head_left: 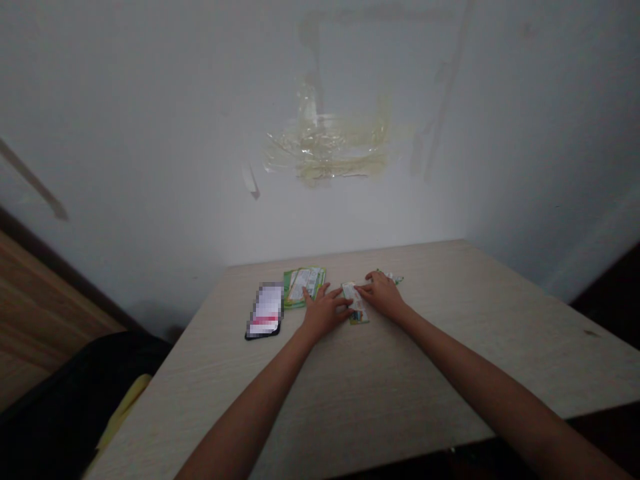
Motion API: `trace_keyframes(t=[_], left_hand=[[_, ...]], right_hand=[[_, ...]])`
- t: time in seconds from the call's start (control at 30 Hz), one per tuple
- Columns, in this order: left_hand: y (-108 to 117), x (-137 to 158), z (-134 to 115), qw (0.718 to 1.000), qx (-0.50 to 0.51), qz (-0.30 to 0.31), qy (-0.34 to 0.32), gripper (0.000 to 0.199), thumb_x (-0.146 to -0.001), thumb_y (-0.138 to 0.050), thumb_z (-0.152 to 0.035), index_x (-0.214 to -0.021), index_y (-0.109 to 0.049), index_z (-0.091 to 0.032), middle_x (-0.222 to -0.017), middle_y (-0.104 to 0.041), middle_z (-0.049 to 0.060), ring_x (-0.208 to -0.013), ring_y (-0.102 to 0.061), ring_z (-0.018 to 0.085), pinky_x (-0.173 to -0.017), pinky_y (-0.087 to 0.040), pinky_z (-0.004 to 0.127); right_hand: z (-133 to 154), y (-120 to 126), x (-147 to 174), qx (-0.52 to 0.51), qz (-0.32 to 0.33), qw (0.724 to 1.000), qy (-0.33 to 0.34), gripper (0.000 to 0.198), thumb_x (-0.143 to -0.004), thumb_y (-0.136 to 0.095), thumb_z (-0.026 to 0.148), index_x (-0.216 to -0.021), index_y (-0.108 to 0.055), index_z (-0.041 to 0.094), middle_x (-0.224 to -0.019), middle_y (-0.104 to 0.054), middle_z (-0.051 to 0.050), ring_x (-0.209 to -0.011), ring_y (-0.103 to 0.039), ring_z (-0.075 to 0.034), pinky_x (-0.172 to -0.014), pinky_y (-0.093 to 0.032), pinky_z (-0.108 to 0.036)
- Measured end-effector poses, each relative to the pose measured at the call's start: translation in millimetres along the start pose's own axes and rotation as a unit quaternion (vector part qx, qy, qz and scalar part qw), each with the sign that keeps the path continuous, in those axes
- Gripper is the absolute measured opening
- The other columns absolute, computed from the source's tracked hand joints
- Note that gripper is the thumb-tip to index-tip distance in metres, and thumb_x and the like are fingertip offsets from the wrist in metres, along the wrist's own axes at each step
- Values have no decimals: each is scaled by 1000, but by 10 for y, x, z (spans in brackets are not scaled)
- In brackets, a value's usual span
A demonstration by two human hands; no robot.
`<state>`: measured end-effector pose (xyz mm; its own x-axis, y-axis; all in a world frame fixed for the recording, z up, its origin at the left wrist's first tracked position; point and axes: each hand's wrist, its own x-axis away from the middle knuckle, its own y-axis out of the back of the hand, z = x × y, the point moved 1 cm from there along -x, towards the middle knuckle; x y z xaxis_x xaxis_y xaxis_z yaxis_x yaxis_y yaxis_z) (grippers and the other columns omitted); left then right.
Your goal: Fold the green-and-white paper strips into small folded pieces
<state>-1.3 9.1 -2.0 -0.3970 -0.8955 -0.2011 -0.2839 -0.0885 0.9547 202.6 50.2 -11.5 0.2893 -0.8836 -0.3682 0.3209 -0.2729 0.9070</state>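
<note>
A small printed packet (359, 311), white and green with a coloured picture at its lower end, lies flat on the table between my hands. My left hand (324, 313) is spread over the table, its right-side fingers touching the packet's left edge. Bent fingers of my right hand (384, 295) press together on the packet's upper right part. Beyond the right hand, another green-and-white packet (394, 277) shows partly from behind the knuckles. Just past my left fingertips sits a pile of similar green packets (295, 283), overlapping one another.
A phone (265, 310) with a blurred-out lit screen lies left of the pile. The pale wooden table (200, 393) meets a wall (175, 167) bearing old clear tape (330, 150). Dark cloth (90, 393) with something yellow (123, 407) is beside the table's left edge.
</note>
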Motion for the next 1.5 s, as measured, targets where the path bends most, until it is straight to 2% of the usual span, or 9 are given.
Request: trace_keyframes(t=[0.17,0.3,0.47,0.57,0.67,0.77,1.1,1.37,1.5], left_hand=[[-4,42,-29,999,-17,-32,-7,32,-87,-52,-60,-111,-66,-45,-142,-54,-5,-140,-30,36,-101,5,83],[10,73,-63,998,-25,-50,-3,30,-87,-53,-57,-107,-68,-42,-144,-51,-3,-141,-29,36,-103,6,80],[15,69,-50,999,-17,-46,-11,23,-90,-51,-51,-101,-68,-40,-143,-51,-6,-141,-28,34,-103,6,81],[-2,61,-29,999,-16,-37,-20,21,-90,-52,-49,-104,-65,-41,-140,-55,-8,-141,-29,33,-102,5,83],[-20,53,-10,1000,-10,-24,-15,28,-90,-51,-50,-116,-60,-45,-135,-60,-6,-139,-33,32,-102,6,82],[-23,48,7,1000,-7,-16,-8,37,-90,-51,-52,-127,-54,-49,-138,-57,-5,-137,-35,33,-102,8,81],[-13,33,24,1000,-4,13,-4,38,-91,-45,-57,-128,-52,-54,-146,-49,-8,-143,-21,39,-100,9,83],[-1,47,2,1000,-30,8,-3,38,-91,-44,-56,-128,-52,-54,-147,-48,-9,-142,-25,39,-100,4,83],[-7,72,-15,999,-35,-14,0,38,-91,-44,-56,-128,-52,-54,-145,-51,-8,-141,-28,39,-100,5,83]], right_hand=[[41,-21,18,9,-15,1000,-24,36,-95,-49,48,-100,-77,26,-115,-60,-12,-109,-51,-27,-94,-40,-41],[35,-28,54,-4,2,1000,-1,27,-94,-53,43,-108,-74,32,-117,-59,-10,-111,-50,-26,-93,-38,-41],[19,-33,109,-29,-7,999,44,29,-95,-51,40,-98,-77,29,-111,-61,-9,-105,-53,-24,-92,-39,-37],[4,-39,131,-50,-24,996,64,29,-95,-52,39,-95,-78,27,-108,-62,-9,-103,-54,-22,-92,-40,-35],[-15,-41,128,-53,-24,997,51,31,-95,-51,41,-93,-79,26,-108,-62,-9,-102,-54,-22,-91,-42,-35],[-20,-39,108,-39,-23,998,40,33,-96,-49,43,-94,-78,26,-109,-61,-9,-103,-54,-22,-92,-42,-37],[36,-19,-5,4,-23,1000,14,35,-96,-48,43,-99,-78,26,-108,-60,-12,-102,-54,-24,-91,-41,-36],[28,-64,19,3,-22,1000,-10,30,-96,-49,42,-110,-73,33,-113,-57,-11,-106,-51,-26,-90,-39,-37],[-32,-126,13,-28,-41,999,5,28,-95,-52,40,-110,-73,31,-111,-58,-11,-105,-51,-26,-90,-39,-39]])
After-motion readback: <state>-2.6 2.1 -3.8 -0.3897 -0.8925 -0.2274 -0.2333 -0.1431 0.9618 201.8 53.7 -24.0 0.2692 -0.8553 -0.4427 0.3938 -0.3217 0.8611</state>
